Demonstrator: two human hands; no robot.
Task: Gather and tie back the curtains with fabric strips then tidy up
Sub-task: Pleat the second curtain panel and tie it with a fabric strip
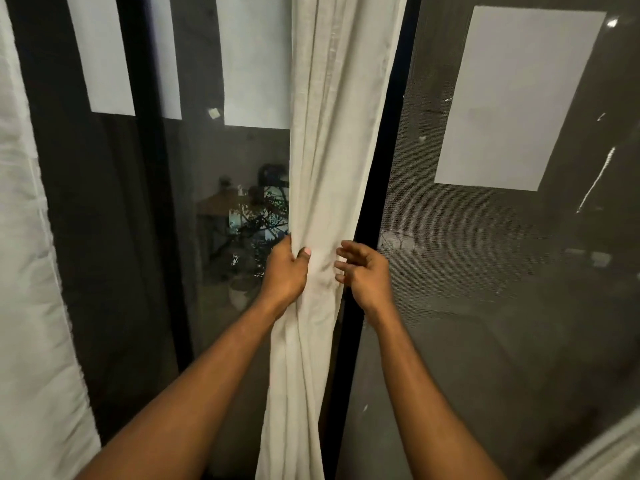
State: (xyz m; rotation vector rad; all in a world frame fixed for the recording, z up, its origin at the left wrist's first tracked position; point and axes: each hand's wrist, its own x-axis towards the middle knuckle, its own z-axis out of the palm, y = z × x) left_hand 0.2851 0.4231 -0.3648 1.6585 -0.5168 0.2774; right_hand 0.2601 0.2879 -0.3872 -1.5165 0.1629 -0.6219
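A cream curtain point(332, 133) hangs bunched into a narrow column in the middle of the view, in front of a black door frame. My left hand point(285, 271) grips the gathered folds from the left, thumb across the front. My right hand point(365, 271) is at the curtain's right edge with its fingers spread and loosely bent, their tips at the fabric; it holds nothing that I can see. No fabric strip is visible.
A second pale curtain point(31, 271) hangs at the far left. Dark glass panes point(138, 237) lie left of the frame, a mesh screen point(485, 271) lies right of it. White sheets are stuck on the panes. Plants and pots show through the glass.
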